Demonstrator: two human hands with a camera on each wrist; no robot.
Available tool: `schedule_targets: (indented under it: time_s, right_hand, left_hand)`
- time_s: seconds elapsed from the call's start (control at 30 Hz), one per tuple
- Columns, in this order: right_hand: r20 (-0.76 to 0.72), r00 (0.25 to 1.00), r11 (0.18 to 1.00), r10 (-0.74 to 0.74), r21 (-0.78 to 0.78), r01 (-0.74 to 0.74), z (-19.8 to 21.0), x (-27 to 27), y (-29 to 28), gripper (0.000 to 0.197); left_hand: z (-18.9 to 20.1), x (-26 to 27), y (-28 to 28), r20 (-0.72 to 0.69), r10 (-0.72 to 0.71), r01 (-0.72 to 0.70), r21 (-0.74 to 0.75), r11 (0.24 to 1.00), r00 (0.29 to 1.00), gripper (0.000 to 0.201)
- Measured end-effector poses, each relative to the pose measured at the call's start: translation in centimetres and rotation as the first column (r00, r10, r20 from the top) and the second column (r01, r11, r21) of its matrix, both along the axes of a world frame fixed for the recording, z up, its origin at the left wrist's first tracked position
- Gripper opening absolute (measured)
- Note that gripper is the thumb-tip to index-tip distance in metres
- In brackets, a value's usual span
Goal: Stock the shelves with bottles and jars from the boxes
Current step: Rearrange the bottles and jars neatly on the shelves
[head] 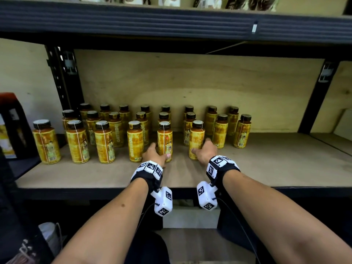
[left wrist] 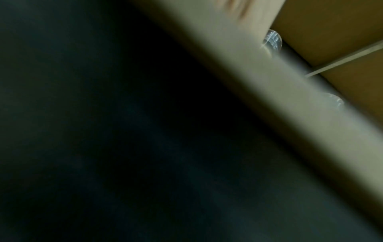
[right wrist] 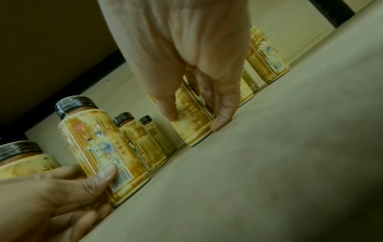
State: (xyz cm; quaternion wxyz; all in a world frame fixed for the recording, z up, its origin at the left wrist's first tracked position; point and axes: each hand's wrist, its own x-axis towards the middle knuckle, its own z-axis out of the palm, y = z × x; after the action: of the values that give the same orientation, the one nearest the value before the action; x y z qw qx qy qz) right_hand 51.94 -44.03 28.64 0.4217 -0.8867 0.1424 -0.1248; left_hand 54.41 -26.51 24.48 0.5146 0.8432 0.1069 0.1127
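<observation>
Several yellow-labelled bottles with black caps stand in rows on the wooden shelf [head: 276, 164]. My left hand [head: 160, 150] grips the lower part of one front-row bottle [head: 165, 136], thumb on its front. My right hand [head: 200, 146] holds the neighbouring bottle [head: 197, 134] low down, thumb on its left side and fingers on its right. Both bottles stand upright on the board. In the right wrist view my right hand [right wrist: 194, 117] straddles its bottle [right wrist: 192, 131], and my left hand [right wrist: 62, 185] clasps the other bottle [right wrist: 99, 140]. The left wrist view is dark and blurred.
A red and black box [head: 11, 126] stands left of the shelf. The upper shelf beam [head: 171, 21] hangs overhead. Black posts [head: 62, 77] flank the bay. Bare board [head: 295, 155] lies to the right of the bottles. A pale box [head: 190, 216] sits below the shelf.
</observation>
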Motion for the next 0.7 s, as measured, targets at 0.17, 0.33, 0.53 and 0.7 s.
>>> schedule_targets:
  time_s: [0.17, 0.33, 0.53, 0.7]
  right_hand:
    - [-0.001, 1.000, 1.000, -0.006, -0.024, 0.006, -0.1, -0.3, -0.2, 0.052]
    - [0.001, 1.000, 1.000, 0.003, -0.019, -0.003, -0.2, -0.7, -0.2, 0.053]
    - [0.006, 1.000, 0.999, 0.026, -0.022, -0.026, -0.2, -1.3, -0.1, 0.054]
    - [0.000, 1.000, 1.000, 0.026, -0.015, -0.026, 0.1, -1.8, 0.0, 0.054]
  left_hand:
    - [-0.2, 0.2, -0.1, 0.022, 0.011, -0.011, -0.011, 1.000, 1.000, 0.065]
    - [-0.1, 0.0, -0.1, 0.028, -0.007, 0.007, -0.005, 1.000, 1.000, 0.063]
    - [0.2, -0.3, -0.2, 0.026, -0.015, 0.015, 0.001, 1.000, 1.000, 0.059]
    - [0.1, -0.1, 0.0, 0.011, -0.024, 0.024, -0.001, 1.000, 1.000, 0.063]
